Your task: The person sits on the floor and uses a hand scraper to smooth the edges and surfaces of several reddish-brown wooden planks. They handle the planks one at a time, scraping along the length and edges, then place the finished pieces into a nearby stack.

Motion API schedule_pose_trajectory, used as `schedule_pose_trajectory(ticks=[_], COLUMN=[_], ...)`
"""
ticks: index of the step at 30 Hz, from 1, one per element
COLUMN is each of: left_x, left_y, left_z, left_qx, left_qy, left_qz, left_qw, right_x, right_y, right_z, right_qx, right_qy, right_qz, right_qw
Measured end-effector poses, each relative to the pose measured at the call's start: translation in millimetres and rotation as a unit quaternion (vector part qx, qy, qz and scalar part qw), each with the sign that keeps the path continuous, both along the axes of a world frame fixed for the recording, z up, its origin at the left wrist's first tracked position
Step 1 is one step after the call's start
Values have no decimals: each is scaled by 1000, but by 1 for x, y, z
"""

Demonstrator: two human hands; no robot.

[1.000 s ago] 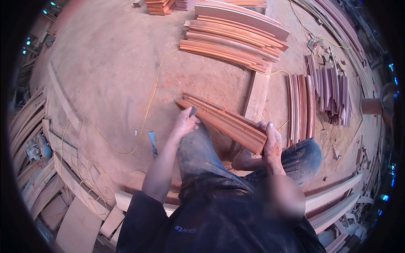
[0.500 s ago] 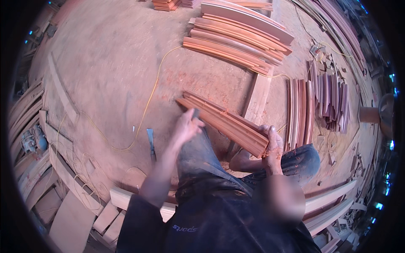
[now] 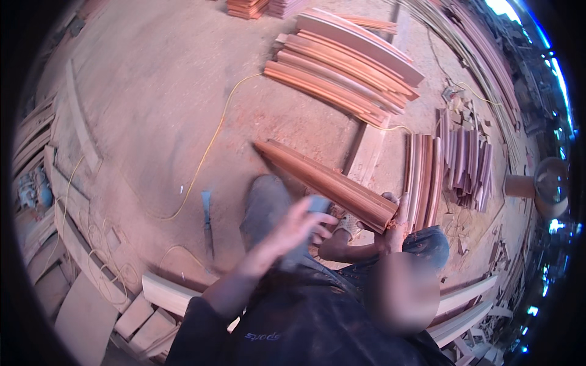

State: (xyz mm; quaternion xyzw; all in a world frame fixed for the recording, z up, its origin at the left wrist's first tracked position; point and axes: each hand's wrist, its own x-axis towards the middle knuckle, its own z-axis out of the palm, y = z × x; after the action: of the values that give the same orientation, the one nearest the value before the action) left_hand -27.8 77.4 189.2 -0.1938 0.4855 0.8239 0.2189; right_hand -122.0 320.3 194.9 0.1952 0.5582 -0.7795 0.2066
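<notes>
A bundle of long curved reddish wooden pieces [image 3: 323, 180] lies slanted across my knees, its far end pointing up-left. My right hand [image 3: 395, 216] grips the bundle's near end from the right side. My left hand [image 3: 284, 238] is blurred by motion, just left of the bundle and close to my body, its fingers around a small grey block [image 3: 317, 204]. My knee in grey trousers [image 3: 262, 207] sits under the hand.
More curved wooden pieces are piled at the top [image 3: 348, 67] and stacked on the right [image 3: 455, 158]. A flat plank [image 3: 366, 155] lies behind the bundle. A yellow cable [image 3: 210, 146] and a blue-handled tool [image 3: 206, 210] lie on the dusty floor. Boards line the left [image 3: 73, 244].
My left hand has slid from the bundle's far end back along it toward my body, still with the grey block. The right hand stays on the near end.
</notes>
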Motion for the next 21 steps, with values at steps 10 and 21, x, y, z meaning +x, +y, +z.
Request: schedule_pose_trajectory(ticks=[10, 21], left_x=[12, -64], left_y=[-41, -11], left_z=[-111, -81], left_qx=[-108, -363], left_qy=[-38, 54], left_qz=[126, -37], left_qw=[985, 930], right_x=[-4, -4], right_y=[3, 0], right_z=[-10, -13], right_qx=[78, 107], right_qy=[-65, -3], right_qz=[-85, -74], right_qw=[991, 992])
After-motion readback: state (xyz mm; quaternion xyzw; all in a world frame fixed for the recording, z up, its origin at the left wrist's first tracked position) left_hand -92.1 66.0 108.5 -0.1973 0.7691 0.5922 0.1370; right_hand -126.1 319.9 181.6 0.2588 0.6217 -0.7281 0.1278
